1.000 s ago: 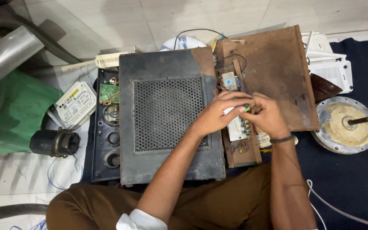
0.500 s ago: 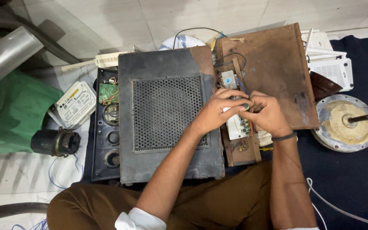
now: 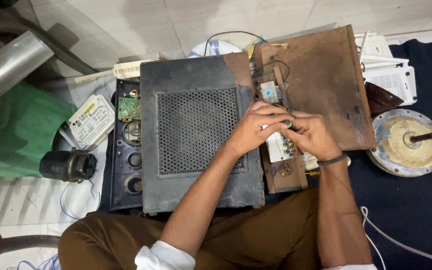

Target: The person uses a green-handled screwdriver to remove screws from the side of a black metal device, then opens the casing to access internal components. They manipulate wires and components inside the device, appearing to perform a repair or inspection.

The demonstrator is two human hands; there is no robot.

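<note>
Room to move: the dark metal cabinet with a perforated grille point(image 3: 198, 132) fills the floor in front of the seated person; a rusty brown flat panel point(image 3: 326, 82) lies against the cabinet's right edge, and between them runs a narrow strip holding a white circuit board point(image 3: 278, 146).
Clutter: a white router point(image 3: 92, 120) and a black cylindrical motor point(image 3: 68, 165) sit left of the cabinet; a round grey metal disc point(image 3: 406, 142) lies well right of it on a dark blue mat point(image 3: 426, 210).
Left hand point(image 3: 256, 127): forearm crosses the cabinet's lower right corner, fingers curled over the board.
Right hand point(image 3: 313, 136): wrist bent inward, meeting the left.
Grip: both hands pinch a small dark green-tipped part point(image 3: 287, 123) just above the board, fingertips touching.
</note>
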